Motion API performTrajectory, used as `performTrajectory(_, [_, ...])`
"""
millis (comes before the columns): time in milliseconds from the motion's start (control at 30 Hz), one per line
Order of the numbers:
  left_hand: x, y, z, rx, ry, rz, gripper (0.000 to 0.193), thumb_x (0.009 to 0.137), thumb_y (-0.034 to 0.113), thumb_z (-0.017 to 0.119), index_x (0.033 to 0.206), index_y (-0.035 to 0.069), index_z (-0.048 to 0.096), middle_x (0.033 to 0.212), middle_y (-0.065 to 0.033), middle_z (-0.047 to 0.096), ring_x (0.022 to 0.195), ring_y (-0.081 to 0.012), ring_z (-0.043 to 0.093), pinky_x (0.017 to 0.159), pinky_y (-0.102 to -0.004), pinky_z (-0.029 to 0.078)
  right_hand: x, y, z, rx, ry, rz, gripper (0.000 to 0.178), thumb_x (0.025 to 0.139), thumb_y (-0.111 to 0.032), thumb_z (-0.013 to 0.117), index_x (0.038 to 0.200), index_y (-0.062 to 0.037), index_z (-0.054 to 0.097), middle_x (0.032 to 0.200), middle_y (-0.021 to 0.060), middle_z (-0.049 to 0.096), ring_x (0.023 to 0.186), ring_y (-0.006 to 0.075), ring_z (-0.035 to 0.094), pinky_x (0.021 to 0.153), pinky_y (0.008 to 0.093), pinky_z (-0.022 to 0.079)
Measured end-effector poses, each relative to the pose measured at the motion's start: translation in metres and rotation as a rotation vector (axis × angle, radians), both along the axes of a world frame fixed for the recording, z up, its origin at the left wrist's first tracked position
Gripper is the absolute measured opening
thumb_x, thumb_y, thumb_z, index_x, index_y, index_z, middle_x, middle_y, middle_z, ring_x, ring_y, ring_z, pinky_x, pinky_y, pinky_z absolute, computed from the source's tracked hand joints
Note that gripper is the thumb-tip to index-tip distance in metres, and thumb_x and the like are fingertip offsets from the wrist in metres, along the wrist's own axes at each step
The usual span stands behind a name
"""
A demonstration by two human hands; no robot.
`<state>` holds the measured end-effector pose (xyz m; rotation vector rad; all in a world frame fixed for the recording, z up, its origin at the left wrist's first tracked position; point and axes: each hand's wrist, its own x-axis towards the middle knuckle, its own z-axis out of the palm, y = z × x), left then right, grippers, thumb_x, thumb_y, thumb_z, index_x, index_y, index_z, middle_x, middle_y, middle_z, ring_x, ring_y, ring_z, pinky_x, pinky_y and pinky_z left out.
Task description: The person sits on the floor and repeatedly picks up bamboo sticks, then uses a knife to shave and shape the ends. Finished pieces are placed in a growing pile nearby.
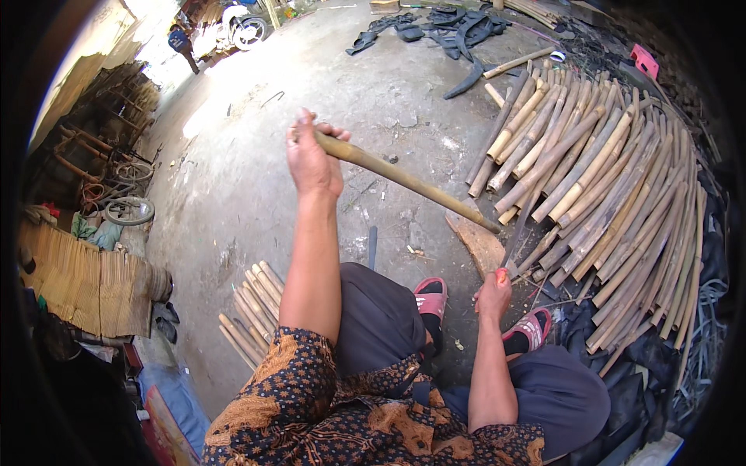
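In our half-curled left hand (315,161) the bamboo pole (404,180) slanted rightward to the wooden block's (479,245) far edge, beside the knife (518,234) our clenched right hand (492,297) gripped.

The floor (233,194) is grey, worn and stained, with bright light across its far left part. At the right, a large heap of bamboo poles (590,186) covers it, lying roughly side by side, with dark sheeting (645,380) by the near edge. A wooden block (479,242) sits just beside the heap. Near the left, a smaller bundle of bamboo (252,299) lies together. Farther off are black strips (458,35) in a loose tangle and a thin bent rod (273,97). A dark flat strip (372,247) and two pink sandals (432,297), worn on feet, rest nearer.
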<state>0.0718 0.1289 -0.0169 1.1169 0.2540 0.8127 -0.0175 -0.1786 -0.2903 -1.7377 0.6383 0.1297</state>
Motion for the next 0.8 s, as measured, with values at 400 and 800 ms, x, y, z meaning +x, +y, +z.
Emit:
performTrajectory(400, [-0.009,-0.001,-0.001,-0.017,-0.052,-0.017,0.032,0.105,0.037,0.058,0.113,0.008,0.048,0.095,-0.0087,0.056,0.086,-0.0227,0.057,0.09,-0.0532,0.054,0.002,0.037,0.024,-0.352,-0.242,0.398,0.032,0.093,-0.035,0.062,0.1,-0.0036,0.065,0.088,0.0274,0.07,0.087,0.049,0.068,0.074,0.0556,0.053])
performTrajectory(800, [-0.003,0.014,-0.011,-0.018,0.09,0.07,0.036,0.108,0.036,0.05,0.122,0.003,0.046,0.104,-0.0121,0.051,0.089,-0.0237,0.055,0.09,-0.0479,0.051,0.007,0.005,-0.017,-0.35,-0.168,0.522,0.034,0.093,-0.037,0.062,0.105,-0.0055,0.066,0.093,0.0304,0.07,0.09,0.0496,0.068,0.079,0.0558,0.054])
